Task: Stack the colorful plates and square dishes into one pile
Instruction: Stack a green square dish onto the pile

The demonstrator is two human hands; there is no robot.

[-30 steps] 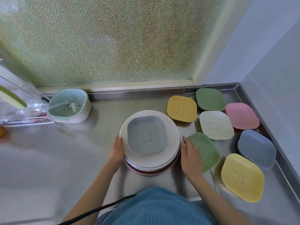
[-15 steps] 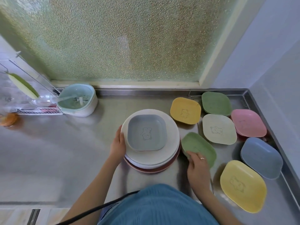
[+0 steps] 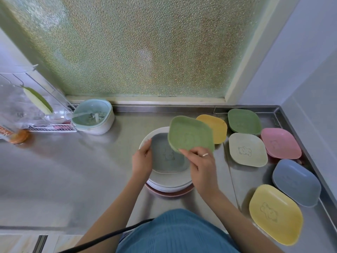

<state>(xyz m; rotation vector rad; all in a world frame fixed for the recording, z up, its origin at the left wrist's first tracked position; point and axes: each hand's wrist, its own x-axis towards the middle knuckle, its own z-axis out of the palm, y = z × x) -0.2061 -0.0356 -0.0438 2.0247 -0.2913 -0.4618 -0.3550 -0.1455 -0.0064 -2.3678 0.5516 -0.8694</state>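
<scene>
Head view, pile: a stack of round plates [image 3: 169, 186] sits on the steel counter [image 3: 73, 170], white ones over a pinkish one at the bottom.
Top of pile: a grey square dish [image 3: 164, 157] with a small animal drawing rests inside the uppermost white plate.
Right hand [image 3: 204, 170]: closed on the near edge of a green square dish [image 3: 190, 136], fingers over the rim; a ring shows on one finger.
Green dish position: lifted and tilted, above the far right part of the pile, partly covering the grey dish and a yellow square dish [image 3: 218, 127] behind it.
Left hand [image 3: 142, 161]: fingers curled against the left rim of the pile, touching the grey dish's edge.
Dishes to the right: a dark green dish [image 3: 244, 121] at the back corner, a cream dish [image 3: 248, 149] with an animal drawing, a pink dish [image 3: 280, 143], a blue dish [image 3: 296, 182] and a large yellow dish [image 3: 275, 214] nearest, all flat on the counter.
Left side container: a pale green strainer basket [image 3: 91, 115] in a white bowl; what lies inside is unclear.
Far left: a wire rack [image 3: 52, 127] with clear plastic items.
</scene>
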